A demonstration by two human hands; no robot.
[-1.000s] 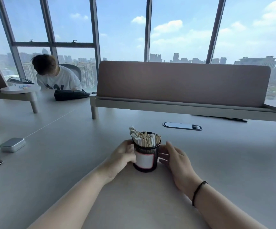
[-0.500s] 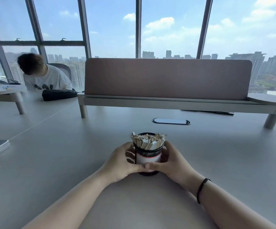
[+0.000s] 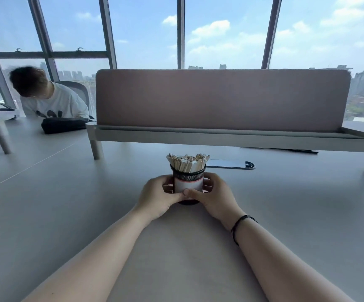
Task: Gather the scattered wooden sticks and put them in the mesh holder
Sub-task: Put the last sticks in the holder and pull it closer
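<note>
A black mesh holder (image 3: 188, 175) with a white label stands upright on the grey table (image 3: 67, 214), straight ahead of me. Several wooden sticks (image 3: 187, 162) fill it and stick out above its rim. My left hand (image 3: 157, 196) wraps the holder's left side and my right hand (image 3: 215, 196) wraps its right side. The two thumbs meet in front of the label. A black band circles my right wrist. No loose sticks show on the table.
A raised shelf with a pink-brown divider panel (image 3: 220, 99) crosses the table just behind the holder. A flat cable port (image 3: 231, 165) lies under it. A person in a white shirt (image 3: 52, 101) sits at far left behind a black pouch (image 3: 63, 125).
My hands have closed in from beside the holder to clasp it on both sides, thumbs now touching in front. The view has shifted left-to-right, dropping the tin and tape out of frame.
</note>
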